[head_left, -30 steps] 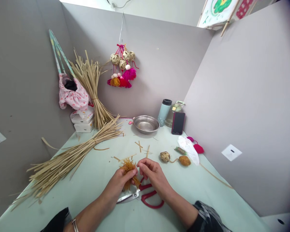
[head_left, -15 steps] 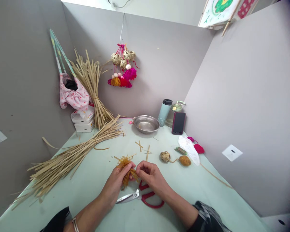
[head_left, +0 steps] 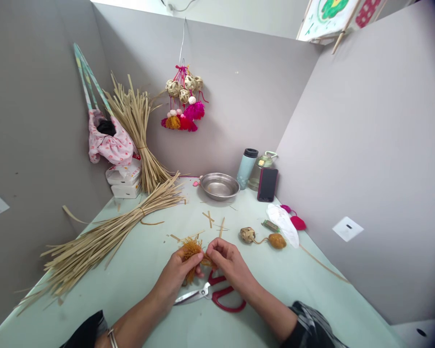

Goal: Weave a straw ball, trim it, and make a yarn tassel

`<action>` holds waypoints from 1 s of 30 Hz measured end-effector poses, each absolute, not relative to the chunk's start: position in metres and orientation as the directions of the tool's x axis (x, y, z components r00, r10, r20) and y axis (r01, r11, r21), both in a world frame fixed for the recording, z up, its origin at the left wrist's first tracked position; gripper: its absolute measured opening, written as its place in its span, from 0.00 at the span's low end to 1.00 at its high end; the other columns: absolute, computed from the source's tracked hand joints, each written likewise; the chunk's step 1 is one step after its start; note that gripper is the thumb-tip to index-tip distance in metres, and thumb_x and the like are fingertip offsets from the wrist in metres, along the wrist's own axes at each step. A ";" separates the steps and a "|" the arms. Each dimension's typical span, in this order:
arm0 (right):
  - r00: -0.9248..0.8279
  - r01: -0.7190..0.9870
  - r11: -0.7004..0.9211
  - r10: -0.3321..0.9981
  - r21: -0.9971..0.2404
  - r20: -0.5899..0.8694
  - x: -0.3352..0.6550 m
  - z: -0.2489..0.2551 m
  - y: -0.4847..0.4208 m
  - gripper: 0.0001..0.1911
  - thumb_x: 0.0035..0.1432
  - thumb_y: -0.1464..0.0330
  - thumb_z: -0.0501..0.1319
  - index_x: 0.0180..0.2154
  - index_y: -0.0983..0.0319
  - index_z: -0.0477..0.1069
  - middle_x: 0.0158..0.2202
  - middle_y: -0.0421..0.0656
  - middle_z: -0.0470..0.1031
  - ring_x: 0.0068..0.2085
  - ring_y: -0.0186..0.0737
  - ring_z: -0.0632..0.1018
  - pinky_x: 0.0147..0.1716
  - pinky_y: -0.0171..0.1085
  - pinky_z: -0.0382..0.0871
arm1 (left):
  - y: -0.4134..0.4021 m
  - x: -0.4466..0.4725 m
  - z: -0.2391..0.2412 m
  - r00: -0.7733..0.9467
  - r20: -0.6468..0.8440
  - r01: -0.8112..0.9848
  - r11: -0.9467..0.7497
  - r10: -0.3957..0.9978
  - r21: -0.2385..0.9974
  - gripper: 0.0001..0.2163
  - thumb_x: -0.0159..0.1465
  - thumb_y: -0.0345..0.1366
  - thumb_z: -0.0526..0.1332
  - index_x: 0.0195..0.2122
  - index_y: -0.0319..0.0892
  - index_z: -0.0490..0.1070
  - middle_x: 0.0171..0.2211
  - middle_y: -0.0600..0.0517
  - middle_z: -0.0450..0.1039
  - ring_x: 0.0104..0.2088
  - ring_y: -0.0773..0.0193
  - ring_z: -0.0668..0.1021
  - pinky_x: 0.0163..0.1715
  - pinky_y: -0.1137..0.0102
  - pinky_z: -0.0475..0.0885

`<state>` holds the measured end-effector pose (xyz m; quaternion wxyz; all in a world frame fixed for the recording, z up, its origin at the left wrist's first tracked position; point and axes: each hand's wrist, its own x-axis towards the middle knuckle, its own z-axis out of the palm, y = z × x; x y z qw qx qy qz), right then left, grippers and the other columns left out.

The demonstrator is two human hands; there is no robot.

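A mustard-yellow yarn tassel [head_left: 191, 248] with loose, frizzy ends is held by my left hand [head_left: 181, 267], thumb pressed over its middle. My right hand [head_left: 226, 258] pinches some of its yarn strands at the right side, thumb against the forefinger. Both hands are close together above the table. Beneath them lie scissors [head_left: 227, 298] with red handles, blades pointing left. Part of the upper handle loop is hidden by my right hand.
Straw bundles [head_left: 130, 220] lie and lean at the left. A metal bowl [head_left: 220, 187], a blue tumbler [head_left: 247, 169] and a phone [head_left: 267, 185] stand at the back. To the right are a woven ball [head_left: 247, 235], a yellow yarn bundle [head_left: 277, 240] and a white bag [head_left: 284, 224].
My left hand has turned slightly and the tassel has shifted a little right. Between my hands, some yarn strands now stretch toward my right fingers.
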<state>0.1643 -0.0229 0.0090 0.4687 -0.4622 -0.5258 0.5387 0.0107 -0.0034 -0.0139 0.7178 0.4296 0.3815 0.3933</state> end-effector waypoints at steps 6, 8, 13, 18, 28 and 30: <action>-0.252 -0.016 -0.045 0.967 -0.999 -0.040 0.162 0.007 -0.025 0.14 0.55 0.57 0.63 0.31 0.61 0.65 0.26 0.40 0.75 0.26 0.34 0.73 0.26 0.33 0.63 | -0.003 0.012 -0.009 0.398 -0.227 -0.260 0.346 0.889 0.902 0.11 0.56 0.43 0.67 0.27 0.39 0.73 0.21 0.56 0.69 0.23 0.67 0.71 0.28 0.73 0.67; -0.281 0.017 -0.065 0.957 -0.998 -0.067 0.162 0.005 -0.026 0.14 0.55 0.58 0.63 0.29 0.62 0.66 0.25 0.39 0.73 0.23 0.31 0.68 0.22 0.31 0.59 | -0.003 0.012 -0.007 0.402 -0.221 -0.284 0.351 0.888 0.893 0.11 0.56 0.43 0.66 0.26 0.39 0.72 0.21 0.56 0.69 0.24 0.68 0.71 0.28 0.73 0.67; -0.306 0.063 -0.061 0.949 -0.996 -0.077 0.164 0.006 -0.027 0.16 0.55 0.57 0.63 0.27 0.64 0.69 0.24 0.38 0.72 0.21 0.28 0.63 0.21 0.30 0.57 | -0.002 0.011 -0.006 0.398 -0.203 -0.311 0.340 0.894 0.887 0.12 0.58 0.43 0.64 0.26 0.40 0.71 0.22 0.56 0.68 0.24 0.68 0.70 0.27 0.74 0.66; -0.240 0.041 -0.021 0.970 -0.999 -0.030 0.163 0.007 -0.026 0.16 0.58 0.54 0.60 0.33 0.62 0.67 0.27 0.40 0.76 0.23 0.31 0.67 0.23 0.31 0.58 | -0.003 0.012 -0.007 0.383 -0.216 -0.274 0.334 0.898 0.902 0.11 0.57 0.43 0.66 0.28 0.39 0.73 0.23 0.55 0.69 0.24 0.68 0.70 0.27 0.74 0.68; -0.197 0.028 -0.037 0.979 -0.999 -0.042 0.166 0.003 -0.023 0.12 0.56 0.59 0.61 0.29 0.61 0.64 0.21 0.36 0.70 0.23 0.33 0.68 0.24 0.32 0.59 | -0.003 0.012 -0.016 0.391 -0.217 -0.222 0.320 0.894 0.921 0.10 0.58 0.41 0.65 0.29 0.39 0.74 0.21 0.55 0.69 0.22 0.68 0.70 0.26 0.74 0.66; -0.237 0.035 -0.051 0.970 -0.998 -0.058 0.165 0.002 -0.024 0.10 0.55 0.62 0.61 0.28 0.61 0.64 0.22 0.37 0.70 0.23 0.32 0.67 0.24 0.32 0.58 | -0.004 0.012 -0.014 0.394 -0.212 -0.237 0.322 0.894 0.917 0.09 0.58 0.40 0.65 0.27 0.39 0.74 0.21 0.55 0.69 0.23 0.68 0.71 0.27 0.74 0.66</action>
